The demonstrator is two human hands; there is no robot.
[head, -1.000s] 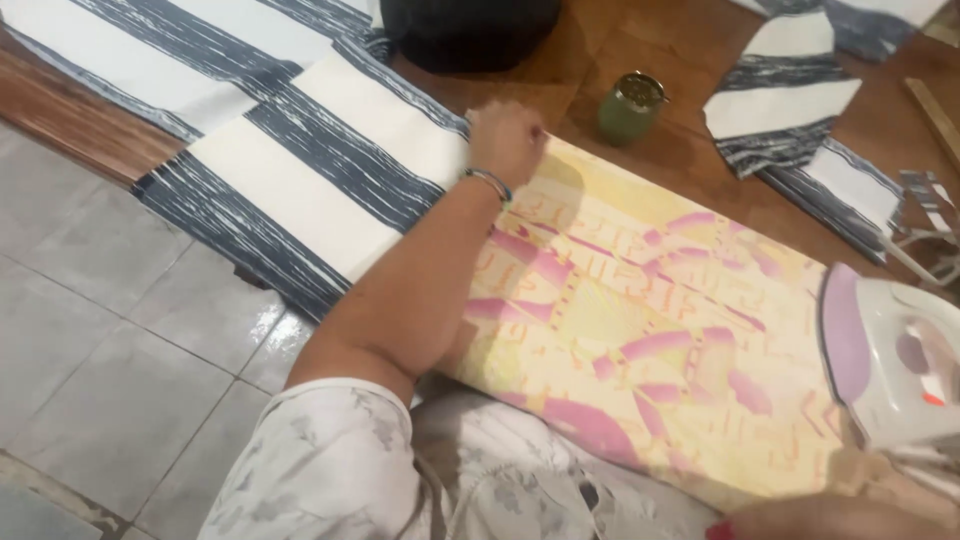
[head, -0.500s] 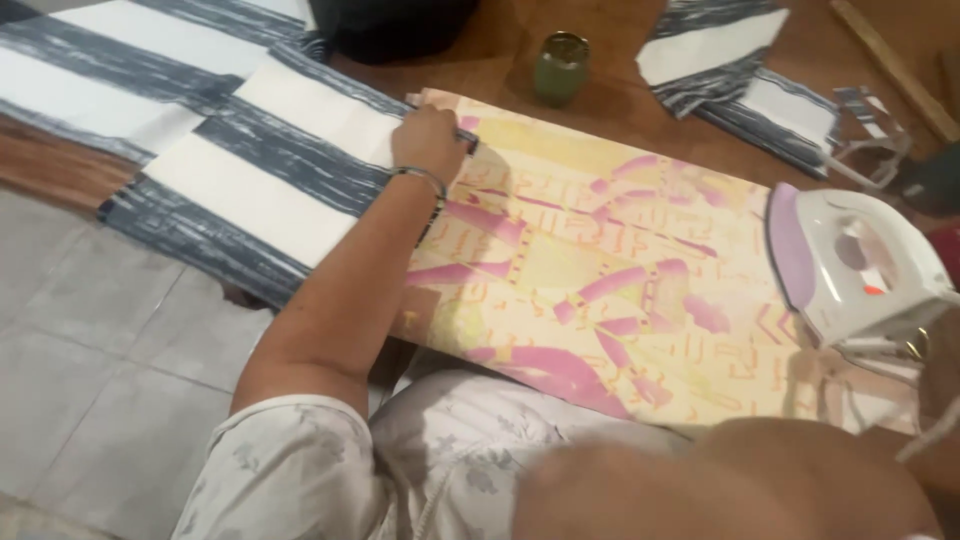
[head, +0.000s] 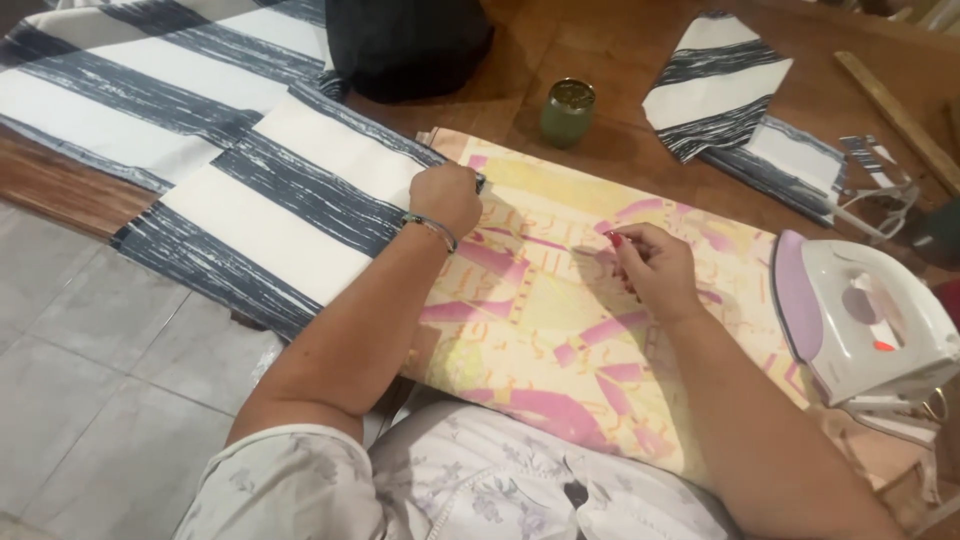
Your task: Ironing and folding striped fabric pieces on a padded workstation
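Note:
A yellow and pink patterned cloth (head: 560, 330) lies flat across the wooden table in front of me. My left hand (head: 447, 196) is a closed fist at the cloth's far left edge, pinching something small and dark that I cannot make out. A bracelet circles that wrist. My right hand (head: 652, 265), with red nails, rests on the middle of the cloth, fingers curled and pressing the fabric. A striped dark-blue and white fabric (head: 290, 190) lies directly left of the patterned cloth, beside my left hand.
A white and lilac clothes iron (head: 865, 320) stands on its heel at the right. A green cup (head: 567, 112) and a black bag (head: 405, 45) stand beyond the cloth. Striped fabric pieces (head: 725, 85), scissors (head: 870, 195) and a wooden stick (head: 895, 115) lie far right. Tiled floor (head: 100, 350) is left.
My right hand has come into view and settled on the middle of the patterned cloth. My left hand stays at the cloth's far left edge. The camera view has shifted slightly.

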